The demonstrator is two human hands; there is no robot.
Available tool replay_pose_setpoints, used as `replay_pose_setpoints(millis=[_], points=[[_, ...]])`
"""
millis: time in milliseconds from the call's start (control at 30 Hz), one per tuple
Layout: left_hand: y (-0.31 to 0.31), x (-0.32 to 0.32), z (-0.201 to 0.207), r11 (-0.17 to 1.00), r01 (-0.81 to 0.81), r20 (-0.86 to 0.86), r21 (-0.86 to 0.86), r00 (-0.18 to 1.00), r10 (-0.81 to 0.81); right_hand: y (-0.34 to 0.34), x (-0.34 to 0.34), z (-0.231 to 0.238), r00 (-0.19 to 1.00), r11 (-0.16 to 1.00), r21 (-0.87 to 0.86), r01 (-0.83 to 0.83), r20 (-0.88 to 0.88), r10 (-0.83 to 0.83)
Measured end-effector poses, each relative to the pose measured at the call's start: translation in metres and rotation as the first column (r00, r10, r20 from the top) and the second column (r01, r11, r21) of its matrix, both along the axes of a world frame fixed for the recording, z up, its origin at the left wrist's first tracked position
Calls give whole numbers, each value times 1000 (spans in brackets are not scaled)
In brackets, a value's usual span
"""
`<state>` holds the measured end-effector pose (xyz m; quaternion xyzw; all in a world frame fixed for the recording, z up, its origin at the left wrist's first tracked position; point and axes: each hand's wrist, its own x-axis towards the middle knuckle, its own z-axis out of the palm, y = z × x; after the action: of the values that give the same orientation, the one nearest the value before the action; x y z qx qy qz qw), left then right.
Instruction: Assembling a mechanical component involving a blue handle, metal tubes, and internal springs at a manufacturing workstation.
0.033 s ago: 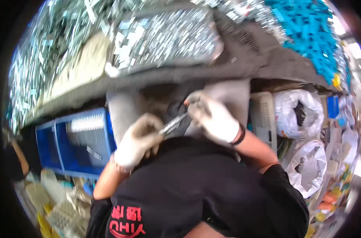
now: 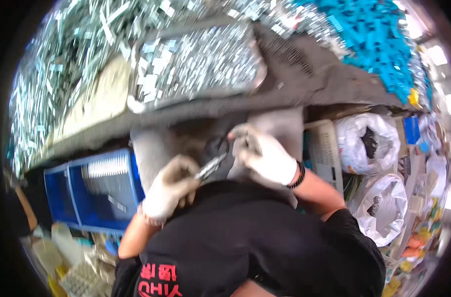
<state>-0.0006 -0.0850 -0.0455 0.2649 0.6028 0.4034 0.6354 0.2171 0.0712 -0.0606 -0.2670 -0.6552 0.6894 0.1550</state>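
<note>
My left hand [image 2: 171, 190], in a white glove with darkened fingertips, pinches one end of a short, narrow, silvery metal piece [image 2: 211, 167]. The piece slants up to the right over my lap, blurred by motion. Close to its far end is my right hand [image 2: 265, 156], gloved the same way, with its fingers curled together. Whatever those fingers hold, if anything, is too small and smeared to name. A tray [image 2: 135, 105] heaped with small shiny metal pieces lies on the dark worktable [image 2: 329, 89] beyond both hands.
Loose silvery strips [image 2: 72, 64] cover the table's left, turquoise pieces [image 2: 384, 44] its far right. A divided blue bin [image 2: 73, 190] stands at my left, near another person's arm [image 2: 26, 208]. Rightward are a pale crate [image 2: 324, 153] and two open white bags [image 2: 345, 138], [image 2: 399, 218].
The whole view has shifted a little. The metal piece's far end now sits slightly away from my right fingers, where before it reached them. My left hand keeps its hold.
</note>
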Motion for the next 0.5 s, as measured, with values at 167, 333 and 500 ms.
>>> replay_pose_setpoints(millis=[167,333,500], points=[[-4,-8,-8,999,-25,158,32,987,19,82,42,58,902,614,721,321,-35,-430],[3,-15,-15,1000,-11,236,29,972,4,265,28,110,704,206,895,397,-152,-694],[4,-14,-13,991,-36,295,132,955,-4,402,-65,107,500,70,998,8,57,-864]])
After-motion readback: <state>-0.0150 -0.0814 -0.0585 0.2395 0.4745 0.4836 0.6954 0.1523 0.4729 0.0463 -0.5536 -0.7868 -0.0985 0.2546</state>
